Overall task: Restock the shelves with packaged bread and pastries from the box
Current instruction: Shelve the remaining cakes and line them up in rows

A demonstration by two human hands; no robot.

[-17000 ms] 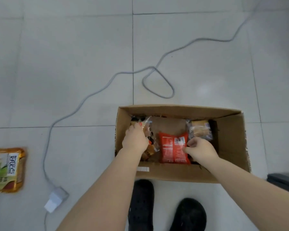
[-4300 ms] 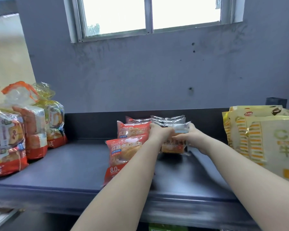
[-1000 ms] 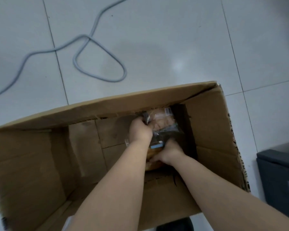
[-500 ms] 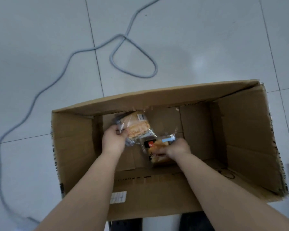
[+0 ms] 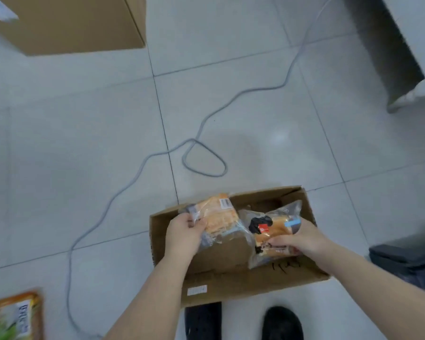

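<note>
Left hand (image 5: 185,235): fingers curled round the left end of a clear pastry packet (image 5: 217,218); thumb on top, packet held above the box's left part.
Right hand (image 5: 302,238): fingers and thumb closed on a clear bread packet (image 5: 271,229) with a red and black label; packet held over the box's right part.
Packets: side by side, edges close or touching; cannot tell which.
Box (image 5: 241,283): open brown cardboard, on the floor just ahead of the person's feet; small white label on its near wall; no other goods visible inside.
Shoes (image 5: 281,323): black, at the bottom edge, just beside the box.
Cable (image 5: 201,155): grey, looped on the tiles beyond the box.
Second box (image 5: 69,23): cardboard, upper left, well apart.
Orange packet (image 5: 12,315): on the floor, lower left corner.
Dark bin (image 5: 407,261): right edge, near the box.
</note>
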